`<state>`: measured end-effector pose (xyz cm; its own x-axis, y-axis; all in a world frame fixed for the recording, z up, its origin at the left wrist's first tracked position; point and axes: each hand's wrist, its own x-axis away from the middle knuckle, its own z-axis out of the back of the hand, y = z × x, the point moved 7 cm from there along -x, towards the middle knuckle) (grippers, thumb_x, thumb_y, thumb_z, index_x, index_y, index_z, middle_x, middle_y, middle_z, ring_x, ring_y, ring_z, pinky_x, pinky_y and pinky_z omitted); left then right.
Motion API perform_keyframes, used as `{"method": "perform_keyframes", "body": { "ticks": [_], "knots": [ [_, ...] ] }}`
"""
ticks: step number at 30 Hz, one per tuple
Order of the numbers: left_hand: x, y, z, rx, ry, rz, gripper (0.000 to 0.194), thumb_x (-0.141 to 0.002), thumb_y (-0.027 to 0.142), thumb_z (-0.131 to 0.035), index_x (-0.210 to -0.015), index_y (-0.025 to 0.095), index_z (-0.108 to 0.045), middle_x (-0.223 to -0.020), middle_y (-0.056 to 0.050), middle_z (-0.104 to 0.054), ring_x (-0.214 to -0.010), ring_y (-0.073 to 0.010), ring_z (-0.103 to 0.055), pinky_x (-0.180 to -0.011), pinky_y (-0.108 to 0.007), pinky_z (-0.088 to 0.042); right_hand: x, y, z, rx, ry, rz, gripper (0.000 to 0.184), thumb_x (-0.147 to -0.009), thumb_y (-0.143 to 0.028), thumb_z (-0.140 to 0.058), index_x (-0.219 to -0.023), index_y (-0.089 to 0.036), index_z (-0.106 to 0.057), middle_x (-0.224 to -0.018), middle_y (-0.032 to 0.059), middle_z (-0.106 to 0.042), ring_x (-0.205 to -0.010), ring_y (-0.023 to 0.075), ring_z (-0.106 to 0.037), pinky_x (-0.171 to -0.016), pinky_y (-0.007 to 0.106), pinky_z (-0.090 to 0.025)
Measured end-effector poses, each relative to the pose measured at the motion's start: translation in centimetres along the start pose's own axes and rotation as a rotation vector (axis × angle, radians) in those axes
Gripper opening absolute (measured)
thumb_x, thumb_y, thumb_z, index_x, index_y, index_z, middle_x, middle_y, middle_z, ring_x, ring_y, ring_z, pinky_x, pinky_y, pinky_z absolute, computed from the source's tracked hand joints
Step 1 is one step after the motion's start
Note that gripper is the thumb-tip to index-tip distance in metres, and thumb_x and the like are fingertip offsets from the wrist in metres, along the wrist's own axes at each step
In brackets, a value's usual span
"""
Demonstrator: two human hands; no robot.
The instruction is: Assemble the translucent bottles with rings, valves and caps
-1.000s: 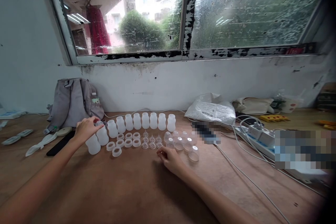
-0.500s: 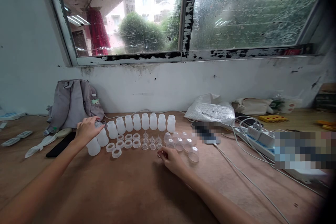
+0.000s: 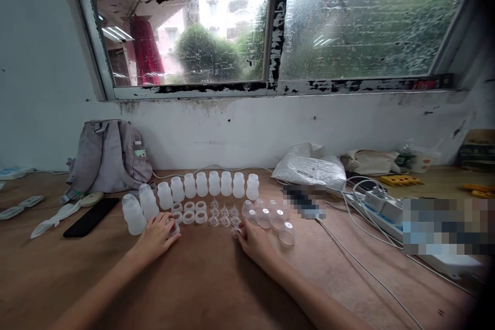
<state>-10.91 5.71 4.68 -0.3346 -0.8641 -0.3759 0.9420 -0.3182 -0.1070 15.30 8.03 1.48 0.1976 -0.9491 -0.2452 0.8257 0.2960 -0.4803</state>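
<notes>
The worktop (image 3: 209, 286) is bearing frosted bottles (image 3: 214, 184) toward its far edge; the left hand (image 3: 155, 234) is curving over a collar ring (image 3: 177, 229) on its right, the right hand (image 3: 256, 241) resting by a clear teat (image 3: 235, 233) leftward — whether either is pinching, I cannot tell.

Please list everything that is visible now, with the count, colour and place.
Bottles: ten, frosted white, curved row
Rings: at least seven, translucent, before the bottles
Teats: about eight, transparent, right of the rings
Domed caps: about seven, transparent, right of the teats
Backpack: one, grey, left rear
Flat slab: one, black, left
Plastic bag: one, silvery, right rear
Pouch: one, beige, right rear
Yellow item: one, yellow, right
Power strip: one, white, right
Table: one, brown, beneath
Window: one, grey-framed, above
Left hand: one, bare, at the nearest ring
Right hand: one, bare, at the nearest teat
</notes>
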Motion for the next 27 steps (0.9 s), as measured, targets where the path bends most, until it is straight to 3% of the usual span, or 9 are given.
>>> {"method": "perform_keyframes", "body": {
  "ticks": [5, 9, 12, 18, 27],
  "knots": [
    [0.5, 0.0, -0.2, 0.110, -0.023, 0.024, 0.022, -0.081, 0.037, -0.042, -0.087, 0.020, -0.056, -0.104, -0.008, -0.053, -0.099, -0.0239, -0.047, -0.079, -0.037, -0.039, 0.8, -2.4, -0.2, -0.075, -0.026, 0.196, 0.016, -0.076, -0.027, -0.050, -0.090, -0.023, -0.056, -0.080, 0.0017, -0.061, -0.071, 0.0150, -0.055, -0.061, 0.023, -0.036],
    [0.0, 3.2, 1.4, 0.302, 0.006, -0.056, 0.016, -0.084, 0.030, -0.038, -0.085, 0.022, -0.052, -0.101, -0.005, -0.052, -0.092, -0.0200, -0.049, -0.080, -0.034, -0.040, 1.4, -3.8, -0.2, -0.109, -0.048, 0.316, 0.022, -0.079, -0.024, -0.046, -0.097, -0.025, -0.058, -0.086, 0.0032, -0.061, -0.074, 0.0151, -0.055, -0.067, 0.024, -0.038],
    [-0.9, 6.6, 2.4, 0.454, 0.029, -0.128, 0.012, -0.083, 0.030, -0.043, -0.090, 0.021, -0.048, -0.094, -0.004, -0.055, -0.087, -0.0179, -0.051, -0.078, -0.031, -0.041, 1.3, -3.7, -0.3, -0.152, -0.038, 0.323, 0.026, -0.076, -0.022, -0.050, -0.101, -0.022, -0.057, -0.078, 0.0027, -0.061, -0.070, 0.0148, -0.054, -0.064, 0.024, -0.039],
    [-3.4, 11.3, 2.5, 0.543, 0.043, -0.270, 0.035, -0.076, 0.037, -0.054, -0.108, 0.023, -0.045, -0.101, -0.004, -0.057, -0.092, -0.0197, -0.051, -0.081, -0.032, -0.040, 0.7, -2.5, 0.2, -0.255, 0.049, 0.281, 0.026, -0.072, -0.012, -0.048, -0.096, -0.018, -0.057, -0.068, 0.0003, -0.057, -0.062, 0.0124, -0.052, -0.059, 0.022, -0.040],
    [-4.0, 12.0, -0.2, 0.455, -0.061, -0.329, 0.034, -0.070, 0.045, -0.057, -0.094, 0.021, -0.052, -0.089, -0.004, -0.059, -0.086, -0.0215, -0.051, -0.076, -0.033, -0.039, 0.2, -2.0, 0.1, -0.289, 0.079, 0.246, 0.024, -0.072, -0.009, -0.046, -0.090, -0.017, -0.058, -0.065, 0.0006, -0.057, -0.062, 0.0126, -0.053, -0.059, 0.022, -0.041]
  ]
}}
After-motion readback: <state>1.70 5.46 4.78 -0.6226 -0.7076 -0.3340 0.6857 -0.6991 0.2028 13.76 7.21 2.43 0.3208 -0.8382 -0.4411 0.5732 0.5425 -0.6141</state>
